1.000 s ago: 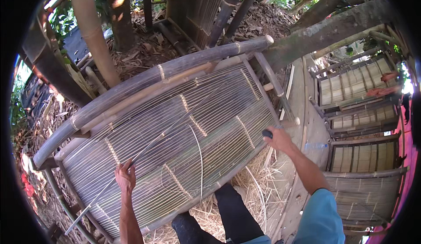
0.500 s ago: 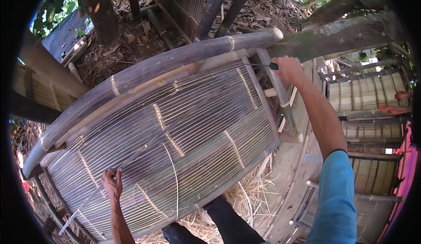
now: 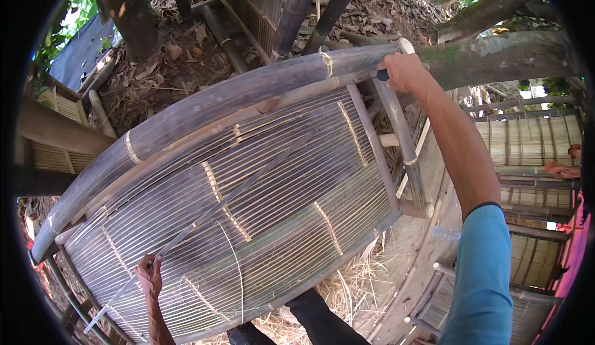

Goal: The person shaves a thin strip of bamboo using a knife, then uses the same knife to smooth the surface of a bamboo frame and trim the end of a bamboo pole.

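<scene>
A long bamboo bench [image 3: 291,215] of thin, tightly spaced slats lies in front of me. Its slats are bound crosswise by pale stitched lashings [image 3: 226,201]. A long, narrow grey-brown strip [image 3: 217,207] runs diagonally over the slats. My left hand [image 3: 149,275] is closed around this strip near its lower left end. At the far right corner, my right hand [image 3: 404,73] grips a black-handled tool [image 3: 382,75], close to the end of the thick curved bamboo rail [image 3: 229,91]. The tool's working end cannot be made out now. A thin pale cane strand [image 3: 235,255] hangs loosely across the slats.
Straw-like shavings [image 3: 347,298] lie on the ground by my legs. Dark bamboo posts [image 3: 300,10] and a tree trunk [image 3: 127,16] stand beyond the bench. More bamboo seats [image 3: 527,140] line the right side. A clear plastic bottle [image 3: 447,233] lies on the ground.
My right hand has moved slightly up with the black-handled tool, whose thin shaft showed before. My left hand keeps hold of the strip. The view has shifted a little.
</scene>
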Demonstrator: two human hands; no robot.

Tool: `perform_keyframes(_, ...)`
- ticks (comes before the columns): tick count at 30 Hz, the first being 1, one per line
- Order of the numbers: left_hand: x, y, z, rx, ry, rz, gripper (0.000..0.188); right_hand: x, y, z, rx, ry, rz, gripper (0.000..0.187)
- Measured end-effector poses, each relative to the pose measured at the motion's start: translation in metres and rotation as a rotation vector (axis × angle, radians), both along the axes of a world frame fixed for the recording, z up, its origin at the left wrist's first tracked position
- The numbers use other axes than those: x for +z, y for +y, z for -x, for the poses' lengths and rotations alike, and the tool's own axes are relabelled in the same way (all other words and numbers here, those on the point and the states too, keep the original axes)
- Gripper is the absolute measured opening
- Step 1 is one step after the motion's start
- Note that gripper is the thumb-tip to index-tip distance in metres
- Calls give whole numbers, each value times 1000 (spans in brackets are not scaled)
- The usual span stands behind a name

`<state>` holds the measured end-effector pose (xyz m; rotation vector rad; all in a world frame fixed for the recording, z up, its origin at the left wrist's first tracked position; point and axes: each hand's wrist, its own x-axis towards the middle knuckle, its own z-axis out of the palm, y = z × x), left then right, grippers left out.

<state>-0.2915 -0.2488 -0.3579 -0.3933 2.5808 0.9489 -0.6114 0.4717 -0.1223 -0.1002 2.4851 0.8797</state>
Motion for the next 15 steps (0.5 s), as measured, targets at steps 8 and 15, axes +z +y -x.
perform_keyframes(8,19,26,27,-64,8,-12,42,-9,16,24,75,10,-32,40)
perform_keyframes(15,-7,144,144,-352,378,219,70,-12,25,18,135,-67,30,40)
